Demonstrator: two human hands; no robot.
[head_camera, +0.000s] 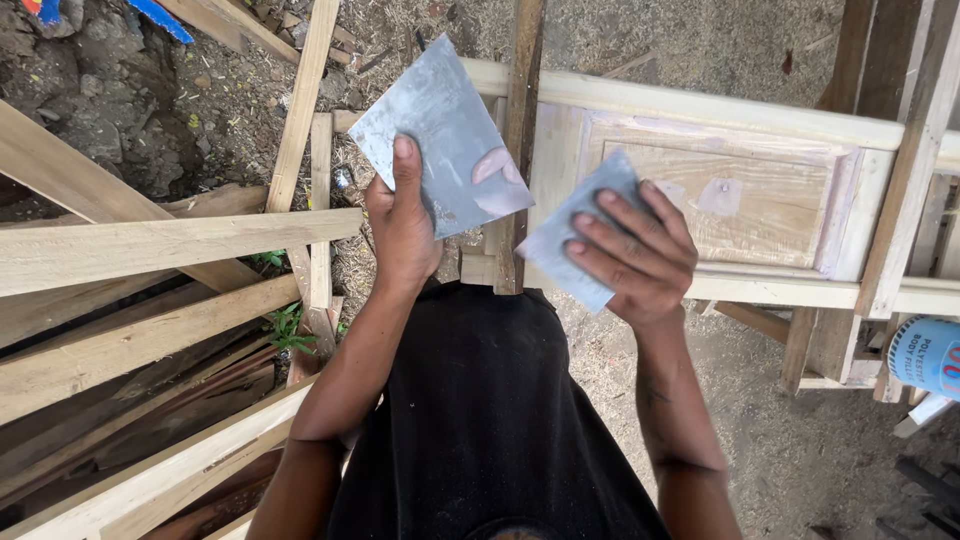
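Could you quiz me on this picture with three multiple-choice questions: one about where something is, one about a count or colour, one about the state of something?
1. Where is the blue-and-white can?
A. At the right edge, below the door frame
B. On the plank pile at left
C. In the left hand

2. How many flat grey metal sheets are held?
A. One
B. Two
C. Four

3. What state is the paneled wooden door in?
A. Painted black
B. Bare wood with pale filler patches
C. Wrapped in plastic

Answers:
1 A, it sits low at the right edge.
2 B, the left hand grips the larger sheet and the right hand the smaller sheet.
3 B, light unpainted wood shows pale smears.
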